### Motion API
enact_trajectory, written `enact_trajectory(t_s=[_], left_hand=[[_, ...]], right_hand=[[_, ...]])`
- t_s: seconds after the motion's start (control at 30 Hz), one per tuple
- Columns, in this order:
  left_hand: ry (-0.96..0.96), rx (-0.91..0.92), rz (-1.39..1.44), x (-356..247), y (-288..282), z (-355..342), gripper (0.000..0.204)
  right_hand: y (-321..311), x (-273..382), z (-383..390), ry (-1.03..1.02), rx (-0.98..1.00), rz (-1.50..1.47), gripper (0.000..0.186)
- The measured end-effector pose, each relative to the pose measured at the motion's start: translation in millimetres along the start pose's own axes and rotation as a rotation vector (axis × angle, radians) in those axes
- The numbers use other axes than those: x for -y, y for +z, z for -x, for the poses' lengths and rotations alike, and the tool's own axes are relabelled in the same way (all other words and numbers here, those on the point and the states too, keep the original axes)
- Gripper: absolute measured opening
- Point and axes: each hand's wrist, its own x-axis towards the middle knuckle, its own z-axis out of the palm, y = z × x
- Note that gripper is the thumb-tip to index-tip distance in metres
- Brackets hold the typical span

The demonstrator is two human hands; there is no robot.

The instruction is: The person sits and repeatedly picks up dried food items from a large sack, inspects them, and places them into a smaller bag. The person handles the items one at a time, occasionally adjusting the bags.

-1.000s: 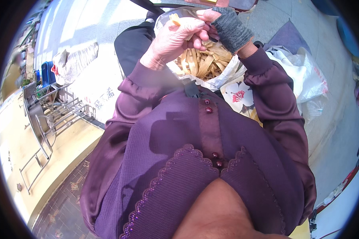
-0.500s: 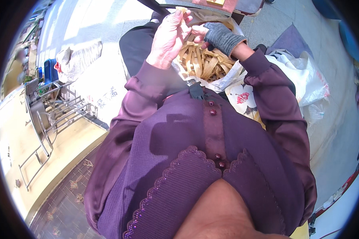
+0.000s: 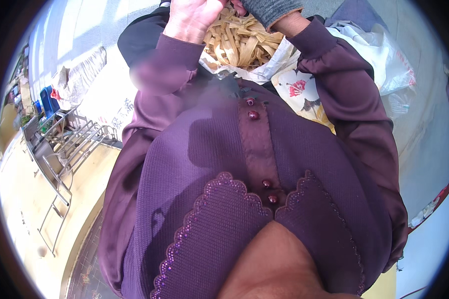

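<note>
At the top edge of the head view, my bare left hand point(image 3: 195, 19) shows its palm and wrist, with its fingertips cut off by the frame. My right hand point(image 3: 270, 11), in a grey fingerless knit glove, is close beside it on the right, and its fingers are mostly out of the picture. Just below both hands is a pile of flat tan strips point(image 3: 242, 42), folded and tangled together. A white sack point(image 3: 267, 74) with its mouth rolled open holds them. What either hand grips cannot be seen.
A floral cloth point(image 3: 297, 89) lies right of the sack, with white plastic bags point(image 3: 371, 65) beyond it. At left are a metal-framed chair point(image 3: 47, 154), a blue object point(image 3: 49, 102) and a pale crumpled cloth point(image 3: 85, 74).
The view has shifted, so my hands and the sack sit higher and partly leave the frame. Earlier, my left fingertips pinched a small tan piece; now those fingertips are out of sight.
</note>
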Motion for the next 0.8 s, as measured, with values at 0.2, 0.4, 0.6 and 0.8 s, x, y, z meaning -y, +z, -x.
enact_trajectory(t_s=[0.2,0.4,0.6,0.8], left_hand=[[-0.162,0.226,0.056,-29,51,36,0.034],[-0.077,0.047,-0.253,-35,49,52,0.034],[-0.287,-0.038,-0.688,8,-105,24,0.031],[0.126,-0.164,-1.495,93,-240,-18,0.039]], right_hand=[[-6,19,5,-0.961,0.017,0.783,0.009],[5,9,22,-0.369,0.275,-0.282,0.014],[-33,69,-1,0.109,-0.173,-0.046,0.037],[-41,38,-7,-0.01,-0.192,0.09,0.029]])
